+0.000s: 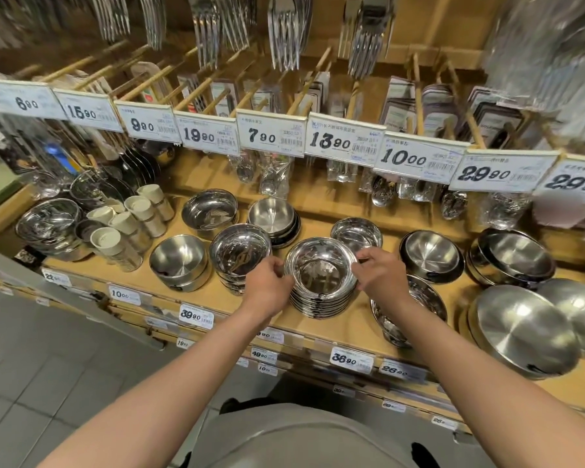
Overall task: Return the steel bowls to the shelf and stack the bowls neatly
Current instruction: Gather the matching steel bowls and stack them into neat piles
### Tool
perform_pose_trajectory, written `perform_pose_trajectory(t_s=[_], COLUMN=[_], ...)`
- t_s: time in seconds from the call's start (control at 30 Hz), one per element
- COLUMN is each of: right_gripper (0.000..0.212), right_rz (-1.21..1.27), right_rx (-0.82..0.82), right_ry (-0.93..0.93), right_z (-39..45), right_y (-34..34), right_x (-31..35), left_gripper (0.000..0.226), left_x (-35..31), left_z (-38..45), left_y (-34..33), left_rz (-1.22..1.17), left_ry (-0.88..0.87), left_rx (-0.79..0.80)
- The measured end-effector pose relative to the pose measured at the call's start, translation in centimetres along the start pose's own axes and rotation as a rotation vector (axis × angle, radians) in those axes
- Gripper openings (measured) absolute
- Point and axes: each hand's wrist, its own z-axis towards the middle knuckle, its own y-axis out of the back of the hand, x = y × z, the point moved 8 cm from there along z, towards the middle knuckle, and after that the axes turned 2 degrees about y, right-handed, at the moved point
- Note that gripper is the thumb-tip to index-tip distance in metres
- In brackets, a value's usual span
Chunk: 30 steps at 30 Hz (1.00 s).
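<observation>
Head view: both hands on a stack of steel bowls point(321, 278) standing near the front edge of the wooden shelf point(348, 325), about mid-length. Left hand point(267, 288) grips the stack's left side, fingers curled onto the top bowl's rim. Right hand point(379, 271) pinches the right rim, thumb and fingers curled on it. Stack upright, rims roughly aligned.

Just left of it, touching or nearly so, a second shiny stack point(239, 255). Farther left a brushed steel bowl point(179, 261) near the front edge. Behind, toward the back edge: a deep shiny bowl point(210, 211), a brushed stack point(273, 217), a small shiny bowl point(356, 233) just behind the held stack. Right: brushed bowls point(431, 256), point(514, 256); large shallow bowls point(524, 329) at the front right corner. Cream cups point(129, 224) lie toward the left end. Price tags point(271, 133) hang above.
</observation>
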Motion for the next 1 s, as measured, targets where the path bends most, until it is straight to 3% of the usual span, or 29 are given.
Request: perform_pose_trajectory(t_s=[0.53, 0.7, 0.87, 1.0], right_gripper=[0.016, 0.012, 0.037, 0.038], right_rz=[0.003, -0.026, 0.244, 0.367], right_rx=[-0.059, 0.069, 0.103, 0.081], right_ry=[0.038, -0.038, -0.257, -0.303], right_z=[0.3, 0.2, -1.8, -3.2], right_y=[0.2, -1.1, -2.8, -3.6], right_x=[0.2, -0.9, -2.9, -3.5], left_gripper=[0.013, 0.046, 0.035, 0.037], left_x=[0.5, 1.5, 2.0, 1.5], left_z=[0.2, -0.1, -0.6, 0.1], left_y=[-0.1, -1.3, -2.8, -2.7], left_rz=[0.006, -0.103, -0.359, -0.370], left_ry=[-0.027, 0.083, 0.206, 0.210], left_rx=[-0.002, 0.111, 0.243, 0.277])
